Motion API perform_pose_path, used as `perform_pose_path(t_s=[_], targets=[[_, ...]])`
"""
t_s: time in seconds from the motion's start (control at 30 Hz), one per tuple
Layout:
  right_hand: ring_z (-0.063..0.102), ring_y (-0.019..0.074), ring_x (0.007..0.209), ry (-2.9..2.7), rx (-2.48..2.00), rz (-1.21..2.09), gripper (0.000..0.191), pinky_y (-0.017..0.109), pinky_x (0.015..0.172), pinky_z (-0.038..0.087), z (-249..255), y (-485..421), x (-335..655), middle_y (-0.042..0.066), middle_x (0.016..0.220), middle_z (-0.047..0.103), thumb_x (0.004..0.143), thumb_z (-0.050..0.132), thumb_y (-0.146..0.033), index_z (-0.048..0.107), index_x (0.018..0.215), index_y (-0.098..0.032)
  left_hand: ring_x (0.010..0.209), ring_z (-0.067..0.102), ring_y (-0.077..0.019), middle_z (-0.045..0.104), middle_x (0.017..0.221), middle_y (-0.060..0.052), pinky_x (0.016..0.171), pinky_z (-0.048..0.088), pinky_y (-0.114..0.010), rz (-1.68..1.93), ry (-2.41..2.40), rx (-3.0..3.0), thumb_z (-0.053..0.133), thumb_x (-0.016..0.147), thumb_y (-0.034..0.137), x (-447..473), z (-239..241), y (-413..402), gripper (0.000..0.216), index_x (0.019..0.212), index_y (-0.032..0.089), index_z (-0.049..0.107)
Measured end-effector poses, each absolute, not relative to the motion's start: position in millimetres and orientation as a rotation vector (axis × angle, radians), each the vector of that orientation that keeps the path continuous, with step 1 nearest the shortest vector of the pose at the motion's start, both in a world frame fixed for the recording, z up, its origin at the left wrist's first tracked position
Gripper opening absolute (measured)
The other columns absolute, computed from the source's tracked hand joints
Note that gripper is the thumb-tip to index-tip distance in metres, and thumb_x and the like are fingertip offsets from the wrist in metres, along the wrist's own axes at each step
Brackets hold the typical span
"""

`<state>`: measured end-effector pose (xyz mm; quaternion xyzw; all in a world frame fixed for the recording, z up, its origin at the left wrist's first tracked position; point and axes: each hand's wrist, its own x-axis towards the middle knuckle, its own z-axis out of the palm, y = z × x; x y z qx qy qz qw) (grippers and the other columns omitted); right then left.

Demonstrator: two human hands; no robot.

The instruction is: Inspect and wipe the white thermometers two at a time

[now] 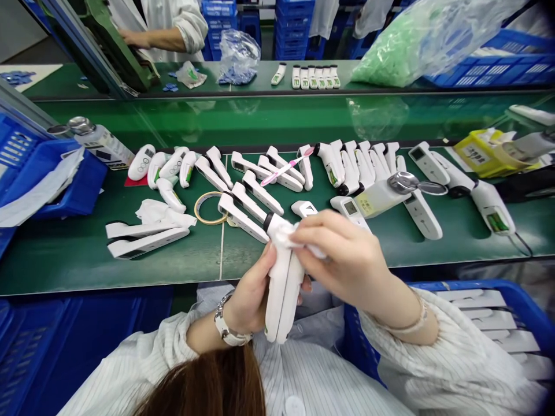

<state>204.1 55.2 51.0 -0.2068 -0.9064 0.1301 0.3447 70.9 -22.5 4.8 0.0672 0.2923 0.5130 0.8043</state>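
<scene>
My left hand is wrapped round a white handheld infrared thermometer, its black-ringed head pointing up and away from me. My right hand pinches a white wipe and presses it against the thermometer near the head. Just beyond my hands, several more thermometers lie on the green bench. A pink and white toothbrush rests across some of them. Nearby are a roll of tape and a pump bottle of yellowish liquid lying tilted among the thermometers.
At left stand a blue bin with papers and another pump bottle. A yellow tray is at right. Below the bench, a blue crate holds white thermometers. Across the green belt, a person's hand works beside a green fixture.
</scene>
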Motion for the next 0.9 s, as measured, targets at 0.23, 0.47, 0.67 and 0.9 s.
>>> perform_pose_path(t_s=[0.23, 0.47, 0.67, 0.9], targets=[[0.058, 0.0145, 0.085, -2.317, -0.573, 0.326, 0.014, 0.026, 0.074, 0.049, 52.0, 51.8, 206.6, 0.007, 0.093, 0.061, 0.083, 0.055, -0.009, 0.059, 0.094, -0.016, 0.062, 0.060, -0.0156, 0.065, 0.067, -0.009, 0.052, 0.048, -0.021, 1.068, 0.611, 0.172, 0.056, 0.076, 0.057, 71.1, 2.9, -20.8, 0.050, 0.091, 0.010, 0.064], [0.060, 0.0158, 0.081, -2.269, -0.728, 0.347, 0.011, 0.027, 0.071, 0.050, 47.9, 73.7, 216.0, 0.006, 0.091, 0.064, 0.085, 0.055, -0.016, 0.062, 0.094, -0.018, 0.065, 0.060, -0.0156, 0.064, 0.086, -0.008, 0.051, 0.045, -0.021, 1.082, 0.596, 0.309, 0.056, 0.079, 0.052, 71.2, -1.4, -24.7, 0.048, 0.110, 0.016, 0.053], [0.046, 0.0265, 0.122, -2.215, -1.056, 0.624, 0.041, 0.046, 0.099, 0.039, 11.4, 100.7, 231.9, 0.012, 0.132, 0.050, 0.092, 0.045, -0.035, 0.047, 0.128, -0.018, 0.067, 0.058, -0.0159, 0.061, 0.093, -0.011, 0.051, 0.042, -0.022, 1.083, 0.563, 0.360, 0.049, 0.083, 0.051, 67.7, -6.3, -25.2, 0.053, 0.125, 0.019, 0.039], [0.063, 0.0182, 0.083, -1.769, -0.959, 1.762, 0.039, 0.032, 0.069, 0.053, -12.3, 42.0, 239.4, 0.007, 0.090, 0.064, 0.092, 0.041, -0.046, 0.055, 0.114, -0.017, 0.062, 0.058, -0.0154, 0.064, 0.082, -0.011, 0.050, 0.043, -0.022, 1.139, 0.520, 0.301, 0.052, 0.080, 0.054, 65.2, -6.6, -17.5, 0.049, 0.104, 0.010, 0.056]])
